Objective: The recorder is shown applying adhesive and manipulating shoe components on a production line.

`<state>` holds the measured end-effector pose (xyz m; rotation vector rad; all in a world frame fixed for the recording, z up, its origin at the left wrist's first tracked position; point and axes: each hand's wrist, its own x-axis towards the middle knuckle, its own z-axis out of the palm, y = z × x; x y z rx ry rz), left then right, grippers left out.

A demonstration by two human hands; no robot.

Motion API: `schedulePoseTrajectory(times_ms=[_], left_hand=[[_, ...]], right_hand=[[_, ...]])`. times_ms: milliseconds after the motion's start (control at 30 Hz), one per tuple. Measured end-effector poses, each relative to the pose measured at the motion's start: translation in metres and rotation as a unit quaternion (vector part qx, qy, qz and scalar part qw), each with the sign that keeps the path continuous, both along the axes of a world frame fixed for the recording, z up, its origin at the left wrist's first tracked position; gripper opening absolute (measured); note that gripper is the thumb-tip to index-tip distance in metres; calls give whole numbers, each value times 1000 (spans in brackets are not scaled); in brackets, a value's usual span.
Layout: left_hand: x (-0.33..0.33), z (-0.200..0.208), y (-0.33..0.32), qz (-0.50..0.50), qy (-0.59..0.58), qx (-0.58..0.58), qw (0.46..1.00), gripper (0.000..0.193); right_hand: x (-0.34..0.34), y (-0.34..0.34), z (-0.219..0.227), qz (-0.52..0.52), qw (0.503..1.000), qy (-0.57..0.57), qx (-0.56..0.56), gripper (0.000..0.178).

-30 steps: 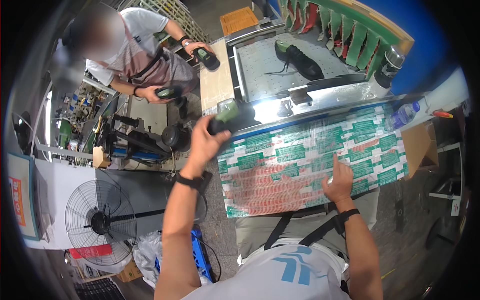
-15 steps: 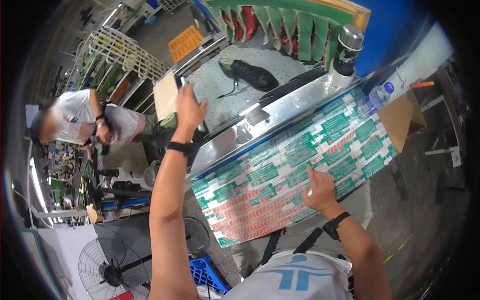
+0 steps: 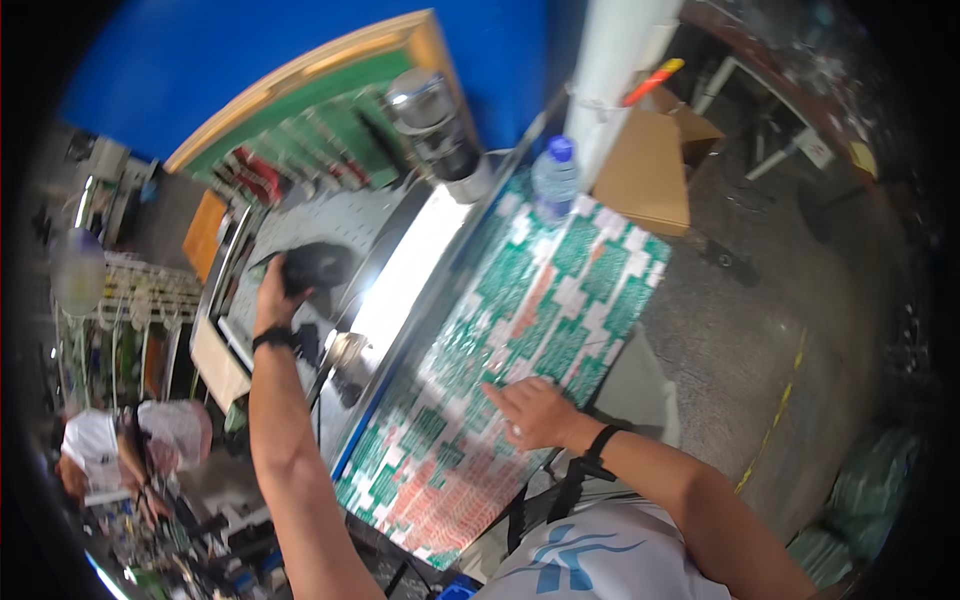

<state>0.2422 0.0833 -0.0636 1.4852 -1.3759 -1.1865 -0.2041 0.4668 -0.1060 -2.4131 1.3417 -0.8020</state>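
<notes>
My left hand (image 3: 275, 295) reaches over the grey perforated bed (image 3: 290, 228) of a machine. Its fingers are at one end of a black lace-up shoe (image 3: 318, 268) and appear closed on it; motion blurs the grip. Nearer to me, my right hand (image 3: 535, 412) is over a slanted top covered in green, white and red printed sheeting (image 3: 600, 290). The right forefinger points out while the other fingers are partly bent. A small pale spot shows by the right thumb, too small to name; I see nothing held there.
A bright metal rail (image 3: 415, 255) divides the bed from the printed top. Green strips (image 3: 320, 150) hang across the machine's opening. A water bottle (image 3: 556, 182) stands at the top's far corner, beside a cardboard box (image 3: 645, 175). Another person (image 3: 130, 445) sits at left.
My head view has turned, so the scene has swung round. My left hand has gone from the bed's edge to the shoe. My right hand stays over the printed top, forefinger out.
</notes>
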Motion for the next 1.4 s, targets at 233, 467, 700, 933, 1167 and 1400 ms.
schedulePoseTrajectory(times_ms=[233, 467, 700, 933, 1167, 1400], left_hand=[[18, 106, 63, 145, 236, 20, 961, 41], [-121, 169, 326, 153, -17, -1, 988, 38], [-185, 5, 491, 271, -156, 20, 949, 67], [-171, 24, 524, 245, -214, 79, 942, 26], [-146, 48, 509, 202, 119, 49, 971, 6], [-148, 80, 481, 122, -35, 3, 992, 12]], right_hand=[[6, 4, 2, 7, 999, -29, -32, 81], [-6, 8, -9, -11, 999, -33, 4, 85], [1, -3, -4, 11, 998, 3, -58, 87], [9, 2, -14, 16, 995, 4, -96, 87], [1, 33, 13, 0, 996, -71, 61, 81], [23, 97, 57, 61, 971, -158, 168, 76]])
